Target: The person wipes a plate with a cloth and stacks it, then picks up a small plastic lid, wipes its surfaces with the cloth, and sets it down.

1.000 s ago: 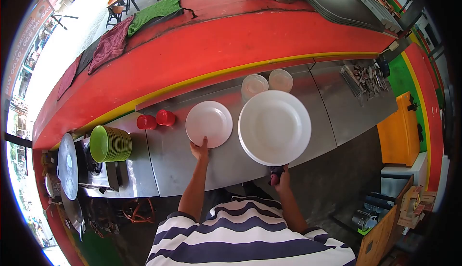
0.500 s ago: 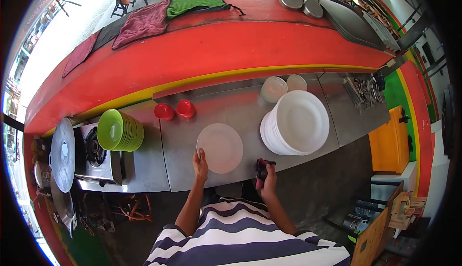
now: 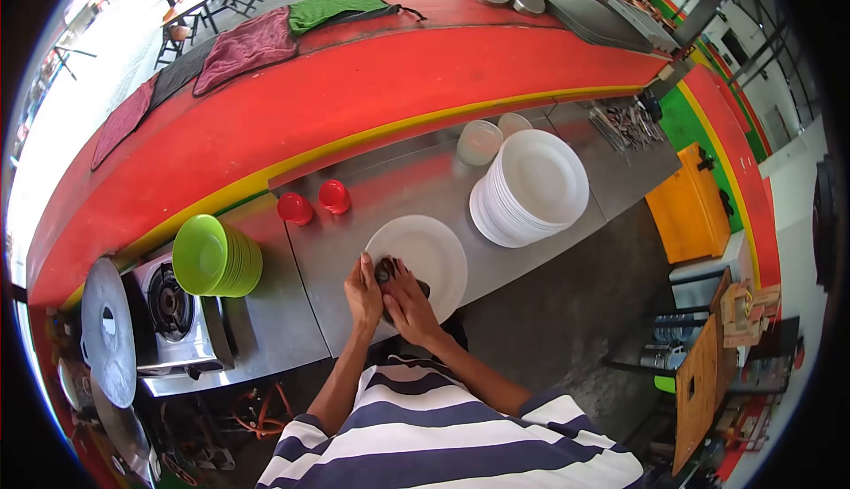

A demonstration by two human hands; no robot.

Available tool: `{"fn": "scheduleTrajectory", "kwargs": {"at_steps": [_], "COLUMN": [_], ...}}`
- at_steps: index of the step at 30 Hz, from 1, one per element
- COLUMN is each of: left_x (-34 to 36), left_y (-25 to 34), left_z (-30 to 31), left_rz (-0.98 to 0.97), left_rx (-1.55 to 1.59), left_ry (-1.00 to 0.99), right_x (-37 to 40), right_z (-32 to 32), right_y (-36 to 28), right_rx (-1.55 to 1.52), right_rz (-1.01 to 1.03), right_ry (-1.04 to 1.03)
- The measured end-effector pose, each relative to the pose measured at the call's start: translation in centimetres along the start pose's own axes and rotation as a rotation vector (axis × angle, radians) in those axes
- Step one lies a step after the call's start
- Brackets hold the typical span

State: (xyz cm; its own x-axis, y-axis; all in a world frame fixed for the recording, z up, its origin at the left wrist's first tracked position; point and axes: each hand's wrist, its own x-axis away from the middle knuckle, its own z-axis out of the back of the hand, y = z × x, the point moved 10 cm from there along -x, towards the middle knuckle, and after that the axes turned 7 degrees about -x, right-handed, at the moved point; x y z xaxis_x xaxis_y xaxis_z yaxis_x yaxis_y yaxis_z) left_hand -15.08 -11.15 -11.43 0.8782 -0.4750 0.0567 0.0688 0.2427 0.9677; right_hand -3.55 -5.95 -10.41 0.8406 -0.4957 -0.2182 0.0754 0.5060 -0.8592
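Note:
A white plate [image 3: 438,246] is in front of me at the steel counter's near side. My left hand [image 3: 361,296] grips its left rim, the thumb pointing up along the edge. My right hand [image 3: 414,306] presses a dark cloth [image 3: 386,269] against the lower left part of the plate, close beside my left hand. Most of the cloth is hidden under the fingers. To the right stands a tall stack of white plates [image 3: 544,179]. Two small red bowls [image 3: 295,208] sit behind the plate, to the left.
Left on the counter [image 3: 274,330] are stacked green bowls [image 3: 202,254] and a gas stove [image 3: 173,299]. Two round tubs [image 3: 480,142] stand behind the plate stack; cutlery [image 3: 627,124] lies at the far right. A red ledge [image 3: 398,73] with cloths [image 3: 252,42] borders the back.
My right hand has brought the cloth leftward from beside the counter's edge onto the plate. My left hand stays at the plate's left rim. The whole view has turned slightly.

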Motion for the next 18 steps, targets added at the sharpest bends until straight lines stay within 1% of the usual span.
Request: {"fn": "scheduleTrajectory", "kwargs": {"at_steps": [2, 3, 5, 6, 8, 9, 11, 12, 15, 18], "left_x": [-0.3, -0.3, 0.5, 1.1, 2.4, 3.1, 4.4, 4.7, 2.8, 0.2], "left_y": [0.3, 0.5, 1.9, 2.4, 1.8, 1.4, 1.7, 1.9, 3.5, 4.6], "left_z": [0.2, 0.3, 0.0, -0.2, -1.1, -1.5, -2.0, -2.1, -1.0, 0.8], "left_rz": [-0.022, -0.032, -0.083, -0.108, -0.049, -0.022, -0.053, -0.070, -0.167, -0.135], "left_rx": [-0.154, -0.230, -0.189, -0.168, -0.193, -0.206, -0.212, -0.217, 0.059, -0.082], "left_ry": [-0.055, -0.078, -0.107, -0.121, -0.224, -0.273, -0.274, -0.276, -0.113, -0.154], "right_x": [2.5, 3.3, 5.1, 5.3, 3.8, 2.8, 1.2, 0.4, -0.3, 2.5], "right_z": [0.2, 1.4, 3.4, 4.5, 7.9, 9.1, 10.0, 9.0, 3.7, 0.6], "right_y": [0.7, 2.0, 5.3, 5.5, 5.4, 4.9, 2.8, 2.1, -0.7, -0.1], "right_rx": [0.101, 0.156, 0.270, 0.335, 0.470, 0.440, 0.372, 0.276, 0.045, 0.142], "right_rz": [-0.054, -0.105, -0.208, -0.226, -0.246, -0.228, -0.194, -0.167, -0.064, -0.123], "right_ry": [-0.048, 0.042, 0.210, 0.310, 0.514, 0.599, 0.765, 0.734, 0.400, 0.174]}}
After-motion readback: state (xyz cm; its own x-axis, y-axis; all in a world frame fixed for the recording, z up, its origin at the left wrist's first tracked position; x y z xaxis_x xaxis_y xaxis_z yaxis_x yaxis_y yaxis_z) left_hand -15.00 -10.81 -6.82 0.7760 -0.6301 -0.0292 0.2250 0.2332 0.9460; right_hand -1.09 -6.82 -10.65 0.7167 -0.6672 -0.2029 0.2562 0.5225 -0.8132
